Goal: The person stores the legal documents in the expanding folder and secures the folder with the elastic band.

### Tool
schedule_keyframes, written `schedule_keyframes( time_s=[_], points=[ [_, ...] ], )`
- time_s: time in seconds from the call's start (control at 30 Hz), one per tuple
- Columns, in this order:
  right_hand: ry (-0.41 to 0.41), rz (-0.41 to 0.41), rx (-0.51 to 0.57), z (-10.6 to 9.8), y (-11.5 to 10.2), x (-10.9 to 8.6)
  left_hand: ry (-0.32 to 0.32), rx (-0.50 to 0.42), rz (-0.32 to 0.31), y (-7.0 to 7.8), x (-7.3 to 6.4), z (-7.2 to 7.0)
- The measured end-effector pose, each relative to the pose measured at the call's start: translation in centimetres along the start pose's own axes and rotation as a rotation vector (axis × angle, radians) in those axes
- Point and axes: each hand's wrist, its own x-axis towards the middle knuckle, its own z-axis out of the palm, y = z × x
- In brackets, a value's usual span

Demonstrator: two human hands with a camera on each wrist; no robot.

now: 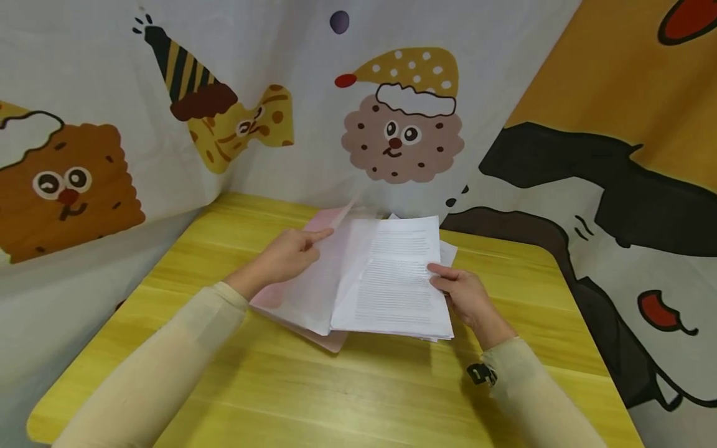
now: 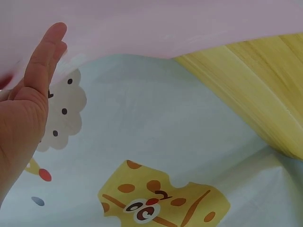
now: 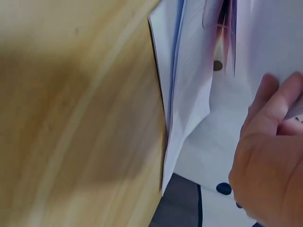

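Note:
A pink folder (image 1: 276,297) lies spread on the table, a translucent sheet (image 1: 313,305) standing partly raised inside it. To its right is a stack of printed papers (image 1: 398,274), the top page covered in lines of text. My left hand (image 1: 285,255) is at the translucent sheet on the folder's left side, index finger stretched out. In the left wrist view, the left hand's straight fingers (image 2: 42,61) lie against the pinkish sheet. With thumb and fingers, my right hand (image 1: 462,292) pinches the papers' right edge. Loose page edges (image 3: 189,94) fan out below it in the right wrist view.
The yellow wood-patterned table (image 1: 347,398) has rounded corners. Behind it hangs a white curtain (image 1: 302,168) with cartoon biscuits and cheese printed on it. A dark strap-like piece (image 1: 482,373) is at the right sleeve's cuff.

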Motion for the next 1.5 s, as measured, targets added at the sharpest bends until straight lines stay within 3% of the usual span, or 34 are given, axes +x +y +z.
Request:
schedule_keyframes(
  time_s=[0.2,0.53,0.73,0.97,1.1,1.27,1.5],
  points=[
    [0.096,0.006,0.041,1.4,0.6,-0.6,-0.002,0.024,0.008,0.1,0.2,0.2],
    [0.137,-0.017,0.177,5.4,1.5,-1.2,-0.006,0.02,-0.014,0.4,0.2,0.5],
    [0.15,-0.033,0.175,7.4,1.4,-0.7,-0.005,0.036,-0.021,0.5,0.2,0.7],
    [0.208,-0.036,0.226,7.3,1.2,-0.3,0.003,0.048,-0.008,0.3,0.4,0.6],
    [0.203,-0.028,0.205,7.5,1.6,-0.9,0.0,0.048,-0.009,0.5,0.5,0.5],
    [0.236,-0.104,0.154,9.1,1.8,-1.7,-0.003,0.047,-0.011,0.8,0.7,0.4],
    [0.206,-0.104,0.133,11.4,1.3,-1.1,-0.012,0.048,-0.014,0.8,0.7,1.0]
  ],
)
